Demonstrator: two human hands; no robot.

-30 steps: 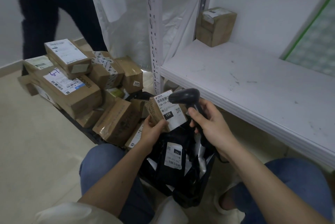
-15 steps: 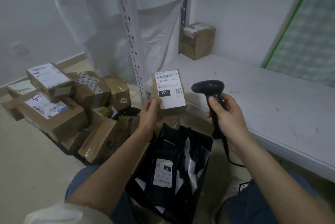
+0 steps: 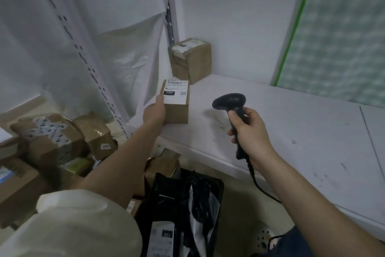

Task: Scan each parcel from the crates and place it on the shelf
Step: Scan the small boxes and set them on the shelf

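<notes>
My left hand (image 3: 154,112) grips a small brown cardboard parcel (image 3: 177,109) with a white label marked 15H. The parcel sits on the white shelf (image 3: 302,131) near its left end, just in front of another brown box (image 3: 190,60) standing in the back corner. My right hand (image 3: 250,129) holds a black barcode scanner (image 3: 230,100) by its handle above the shelf, to the right of the parcel. The scanner's cable (image 3: 260,186) hangs down past the shelf edge.
Several cardboard parcels (image 3: 52,138) are piled on the floor at the left. A black crate (image 3: 185,211) with black and silver mailer bags stands below between my arms. A white perforated shelf upright (image 3: 87,63) and plastic sheeting rise at the left.
My left hand carried the 15H parcel from beside the scanner up and forward onto the shelf. The view tilted up and the right hand with the scanner stayed nearly still.
</notes>
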